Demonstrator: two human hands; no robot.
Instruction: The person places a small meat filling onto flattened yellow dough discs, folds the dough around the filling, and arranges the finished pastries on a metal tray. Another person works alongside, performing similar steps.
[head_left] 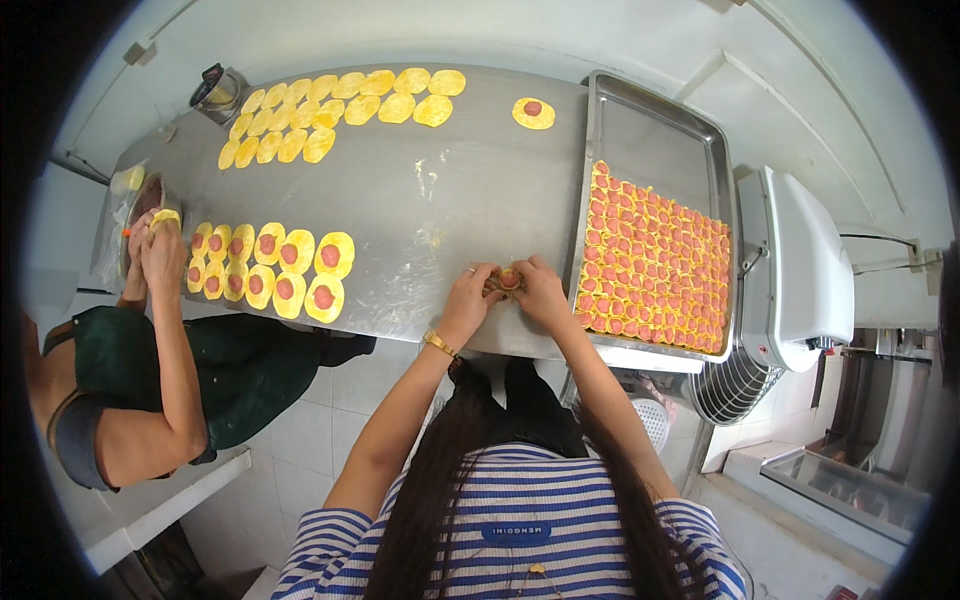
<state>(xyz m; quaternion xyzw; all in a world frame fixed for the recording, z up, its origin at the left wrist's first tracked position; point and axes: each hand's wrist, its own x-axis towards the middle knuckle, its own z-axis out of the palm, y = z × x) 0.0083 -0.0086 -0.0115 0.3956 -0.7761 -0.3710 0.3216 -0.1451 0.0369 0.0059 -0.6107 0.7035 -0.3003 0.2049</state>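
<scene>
My left hand (468,300) and my right hand (537,293) meet at the near edge of the metal table. Between their fingertips they pinch a small open-topped dumpling (510,278), a yellow wrapper gathered around pink filling. A watch with a gold-coloured band (438,342) is on my left wrist. Just right of my right hand stands a large metal tray (660,125). Its near part is packed with rows of open-topped dumplings (655,265), while bare metal shows at its far end. To my left, flat yellow wrappers topped with pink filling (330,256) lie in two rows.
Plain yellow wrappers (397,107) lie in rows along the far side. One filled wrapper (534,121) sits near the tray. At left, a co-worker's hands (160,250) hold a yellow wrapper by a bowl (150,192). A metal container (218,96) stands far left; a white machine (795,265) is at right.
</scene>
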